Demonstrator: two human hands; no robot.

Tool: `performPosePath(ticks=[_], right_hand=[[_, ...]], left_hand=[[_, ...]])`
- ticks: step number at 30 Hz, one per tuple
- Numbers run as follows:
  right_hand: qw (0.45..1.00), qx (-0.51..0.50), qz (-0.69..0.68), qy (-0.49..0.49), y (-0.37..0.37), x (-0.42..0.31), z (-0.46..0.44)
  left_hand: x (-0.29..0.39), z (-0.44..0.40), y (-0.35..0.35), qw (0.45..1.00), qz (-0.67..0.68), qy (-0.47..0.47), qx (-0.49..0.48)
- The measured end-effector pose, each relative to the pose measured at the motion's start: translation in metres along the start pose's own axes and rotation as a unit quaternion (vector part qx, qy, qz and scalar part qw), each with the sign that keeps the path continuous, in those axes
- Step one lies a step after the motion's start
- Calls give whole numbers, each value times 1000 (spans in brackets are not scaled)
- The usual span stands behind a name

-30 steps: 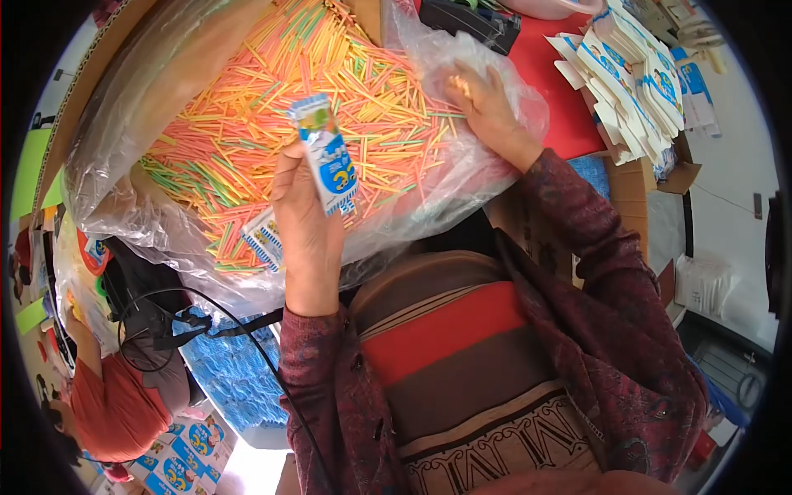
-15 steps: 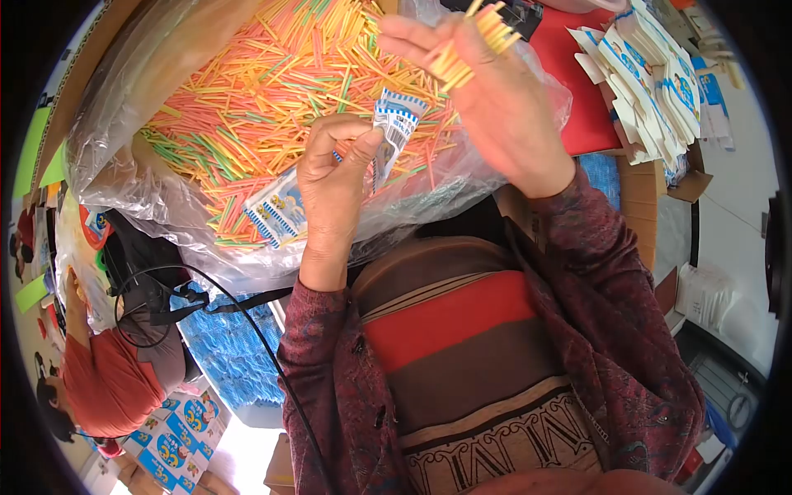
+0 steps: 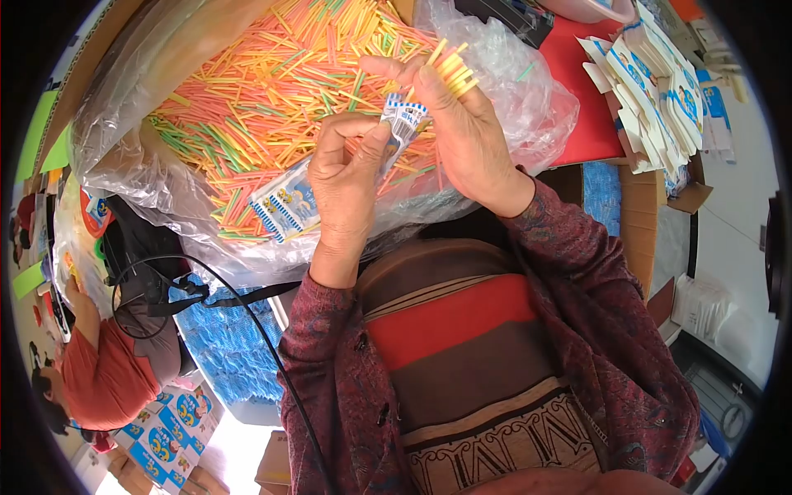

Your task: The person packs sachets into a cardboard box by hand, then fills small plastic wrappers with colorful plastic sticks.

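Observation:
My left hand (image 3: 345, 181) pinches a small blue-and-white printed packet (image 3: 285, 202) between thumb and curled fingers. One end of the packet sticks up past the thumb; its middle is hidden behind the hand. My right hand (image 3: 470, 144) holds a small bunch of thin coloured sticks (image 3: 454, 73), mostly yellow with some pink, against its fingers. Its palm side is close to the packet's upper end. Beneath both hands lies a large heap of loose pink, yellow, orange and green sticks (image 3: 280, 74) in a clear plastic liner (image 3: 124, 177).
Folded white-and-blue cartons (image 3: 652, 82) are stacked at the right beside a red surface (image 3: 569, 91). Many blue packets (image 3: 223, 338) fill a bin at lower left. A black cable (image 3: 247, 318) hangs by my left sleeve. A person in a red top (image 3: 111, 375) sits at the left.
My right hand has come down and left with its bunch of sticks, toward the packet's upper end. My left hand and the packet have shifted slightly right.

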State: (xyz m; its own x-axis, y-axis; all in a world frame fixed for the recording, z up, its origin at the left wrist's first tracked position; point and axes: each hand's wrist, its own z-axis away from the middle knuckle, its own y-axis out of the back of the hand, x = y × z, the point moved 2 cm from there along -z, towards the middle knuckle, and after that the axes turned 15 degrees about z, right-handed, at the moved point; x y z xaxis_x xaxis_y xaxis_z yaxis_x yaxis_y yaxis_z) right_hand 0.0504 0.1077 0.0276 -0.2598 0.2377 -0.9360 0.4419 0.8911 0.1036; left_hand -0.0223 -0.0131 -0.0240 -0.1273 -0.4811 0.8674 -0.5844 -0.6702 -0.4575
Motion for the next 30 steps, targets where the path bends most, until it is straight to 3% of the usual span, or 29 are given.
performPosePath(ticks=[3, 7, 12, 16, 19, 24, 27, 28, 30], right_hand=[[999, -7, -26, -42, -1, 1, -1], [1000, -9, -27, 12, 2, 3, -1], [998, 21, -64, -2, -3, 2, 2], [996, -13, -87, -14, -2, 9, 2], [995, -36, -32, -86, 1, 9, 1], [997, -60, 3, -46, 4, 14, -7], [996, -1, -78, -42, 2, 8, -7], [996, -2, -79, -43, 3, 6, -6], [994, -65, 49, -80, 6, 3, -3]], left_hand=[[1, 0, 1, 1000, -13, -13, 3], [-3, -2, 5, 999, -11, -15, 28], [-3, -3, 6, 999, 2, -24, 32], [-2, -3, 4, 999, -22, -33, 18], [-3, -3, 5, 998, -38, -44, 17], [-8, -3, 4, 999, -17, -20, 32], [-9, -5, 2, 998, 39, 2, 54], [-8, -7, 3, 999, 8, -30, 43], [-7, -9, 5, 994, -55, -93, 21]])
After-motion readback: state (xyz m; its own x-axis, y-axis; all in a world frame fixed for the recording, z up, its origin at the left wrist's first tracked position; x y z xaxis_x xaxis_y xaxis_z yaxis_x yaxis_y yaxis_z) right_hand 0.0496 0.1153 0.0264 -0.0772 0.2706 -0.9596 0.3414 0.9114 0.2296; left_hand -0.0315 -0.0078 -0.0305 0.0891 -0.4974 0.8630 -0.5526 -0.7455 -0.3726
